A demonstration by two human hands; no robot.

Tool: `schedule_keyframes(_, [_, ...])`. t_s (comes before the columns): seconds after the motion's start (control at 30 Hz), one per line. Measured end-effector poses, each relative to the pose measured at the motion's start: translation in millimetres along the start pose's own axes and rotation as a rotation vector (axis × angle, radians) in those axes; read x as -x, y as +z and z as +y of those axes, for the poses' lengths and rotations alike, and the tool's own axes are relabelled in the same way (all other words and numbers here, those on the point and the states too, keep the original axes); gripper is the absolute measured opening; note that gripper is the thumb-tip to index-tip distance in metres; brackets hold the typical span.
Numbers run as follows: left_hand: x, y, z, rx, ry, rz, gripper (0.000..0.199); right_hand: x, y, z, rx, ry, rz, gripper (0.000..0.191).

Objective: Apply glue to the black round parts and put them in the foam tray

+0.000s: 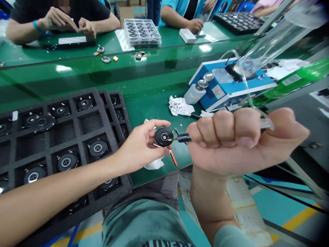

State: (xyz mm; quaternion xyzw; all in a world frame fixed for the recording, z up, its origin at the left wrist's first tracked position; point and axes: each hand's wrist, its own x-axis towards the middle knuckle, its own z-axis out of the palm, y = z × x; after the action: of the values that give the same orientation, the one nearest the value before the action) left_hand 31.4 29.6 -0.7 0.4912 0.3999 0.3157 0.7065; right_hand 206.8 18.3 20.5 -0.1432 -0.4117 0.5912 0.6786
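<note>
Between the thumb and fingers of my left hand (144, 145) is a round black smartwatch body (162, 138), its back with the sensor ring turned toward me. My right hand (226, 137) is wrapped in a fist around a glue dispensing syringe (183, 138). The syringe's thin needle tip reaches the ring at the middle of the watch back; whether it touches, I cannot tell. A clear tube (246, 85) runs up from the syringe's far end. Most of the barrel is hidden by my right fingers.
A black foam tray (101, 120) with several watch bodies lies at left, on another tray. Crumpled tissue (180, 105), a pump bottle (196, 92), a blue dispenser machine (218, 82) and a green bottle (295, 80) stand right. An orange stick (173, 158) lies near the edge. Co-workers sit opposite.
</note>
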Motion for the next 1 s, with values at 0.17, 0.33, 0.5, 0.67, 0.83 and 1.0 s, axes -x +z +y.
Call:
schedule_keyframes(0.17, [0.2,0.7,0.2,-0.001,0.002,0.002,0.063,0.3,-0.3,0.2,-0.002,-0.006,-0.001,0.06])
schedule_keyframes(0.33, [0.2,0.9,1.0,-0.017,-0.003,0.004,0.063,-2.5,2.9,0.4,0.009,-0.036,0.032,0.058])
schedule_keyframes(0.5, [0.0,1.4,1.7,-0.005,0.003,-0.001,0.062,-8.8,0.9,3.6,-0.008,-0.092,0.054,0.061])
schedule_keyframes(0.67, [0.8,1.4,0.6,0.002,0.005,-0.006,0.061,-14.3,-2.9,7.9,0.008,-0.163,0.044,0.062])
schedule_keyframes(0.83, [0.3,0.4,-1.2,0.002,0.019,-0.011,0.061,-14.2,-5.0,12.4,-0.004,-0.208,0.047,0.061])
schedule_keyframes(1.0, [-0.2,0.4,-0.5,0.003,0.022,-0.011,0.061,-13.2,-5.4,15.2,-0.016,-0.217,0.088,0.057])
